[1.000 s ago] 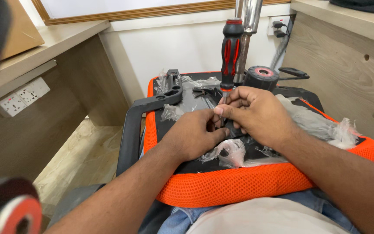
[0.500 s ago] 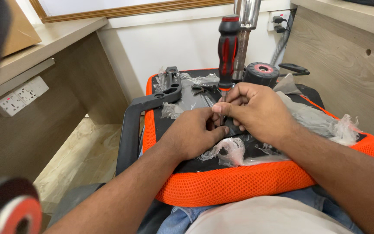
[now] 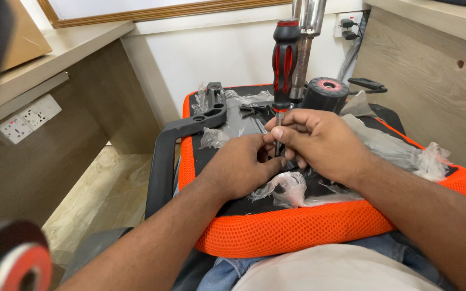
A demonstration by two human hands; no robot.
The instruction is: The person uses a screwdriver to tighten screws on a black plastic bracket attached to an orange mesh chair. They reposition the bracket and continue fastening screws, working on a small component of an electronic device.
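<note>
An upturned chair seat with an orange mesh edge [image 3: 297, 229] and a black underside lies across my lap. A screwdriver [image 3: 285, 62] with a red and black handle stands upright on the underside. My right hand [image 3: 319, 143] pinches its metal shaft low down, between thumb and fingers. My left hand [image 3: 241, 164] rests on the black underside right beside the shaft's tip, fingers curled at the spot where the tip meets the seat. What lies under the fingertips is hidden.
A black armrest [image 3: 173, 148] sticks out on the seat's left side. Crumpled clear plastic wrap [image 3: 400, 151] covers the seat's right part. A chrome gas cylinder [image 3: 308, 32] and a black caster wheel [image 3: 326, 92] rise behind. Wooden desk panels stand at left and right, with wall sockets [image 3: 28, 118].
My right hand's fingers have shifted slightly on the shaft and the screwdriver's handle has turned a little. The left hand has stayed in place.
</note>
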